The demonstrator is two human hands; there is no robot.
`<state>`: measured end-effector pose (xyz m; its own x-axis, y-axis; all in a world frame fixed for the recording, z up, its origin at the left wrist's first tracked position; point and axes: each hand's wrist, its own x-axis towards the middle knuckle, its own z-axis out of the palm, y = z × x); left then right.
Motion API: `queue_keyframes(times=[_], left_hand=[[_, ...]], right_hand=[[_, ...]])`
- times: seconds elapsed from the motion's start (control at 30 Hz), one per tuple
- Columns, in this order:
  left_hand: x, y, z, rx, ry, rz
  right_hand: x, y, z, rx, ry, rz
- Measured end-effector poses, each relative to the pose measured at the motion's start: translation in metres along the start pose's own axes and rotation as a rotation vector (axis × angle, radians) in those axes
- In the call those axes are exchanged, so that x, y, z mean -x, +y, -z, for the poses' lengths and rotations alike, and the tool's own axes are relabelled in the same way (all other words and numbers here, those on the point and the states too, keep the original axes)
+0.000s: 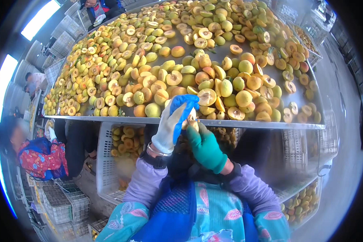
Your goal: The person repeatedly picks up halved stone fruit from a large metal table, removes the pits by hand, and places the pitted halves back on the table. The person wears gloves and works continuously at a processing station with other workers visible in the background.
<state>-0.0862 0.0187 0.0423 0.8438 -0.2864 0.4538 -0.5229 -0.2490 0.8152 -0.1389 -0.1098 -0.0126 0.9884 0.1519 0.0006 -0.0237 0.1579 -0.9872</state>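
My left hand [174, 121], in a white glove with blue coating, is closed at the near edge of a metal table. My right hand [207, 147], in a green glove, meets it just below, fingers pinched together. Between the two sets of fingertips is a small pale piece of stone fruit [192, 116], partly hidden by the gloves. A larger fruit half [207, 97], cut face up, lies against my left fingertips; whether they grip it I cannot tell. Beyond spreads a heap of yellow-green, red-blushed fruit halves [149, 80], like small peaches or apricots.
The metal table's raised rim [270, 125] runs across in front of me. Beneath it stand a white crate [105, 149] with fruit halves and another crate [310, 197] of fruit. A co-worker [44, 157] in a red patterned top sits at left; another person [101, 10] is at the far side.
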Motion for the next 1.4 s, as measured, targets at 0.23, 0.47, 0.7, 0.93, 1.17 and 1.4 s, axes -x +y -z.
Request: queue_keyframes(times=[0.23,0.47,0.7,0.93,1.17,1.4], left_hand=[[-0.014,-0.013,0.011,-0.368,-0.310,-0.338],[-0.036,-0.030,-0.001,-0.268,-0.489,-0.159],[-0.051,-0.025,-0.006,0.072,-0.544,0.033],[-0.020,-0.008,-0.026,0.763,-0.168,0.617],[-0.015,-0.010,-0.022,0.734,-0.146,0.593],[0.010,0.003,0.002,1.010,0.121,0.834]], right_hand=[[0.013,0.014,-0.012,-0.030,0.021,-0.018],[0.007,-0.039,-0.007,-0.459,-0.037,-0.539],[0.006,-0.050,-0.002,-0.995,-0.192,-0.649],[0.006,-0.042,0.012,-1.104,-0.400,-0.626],[0.008,-0.032,0.008,-1.385,-0.552,-0.634],[0.013,-0.038,0.005,-1.418,-0.766,-0.722]])
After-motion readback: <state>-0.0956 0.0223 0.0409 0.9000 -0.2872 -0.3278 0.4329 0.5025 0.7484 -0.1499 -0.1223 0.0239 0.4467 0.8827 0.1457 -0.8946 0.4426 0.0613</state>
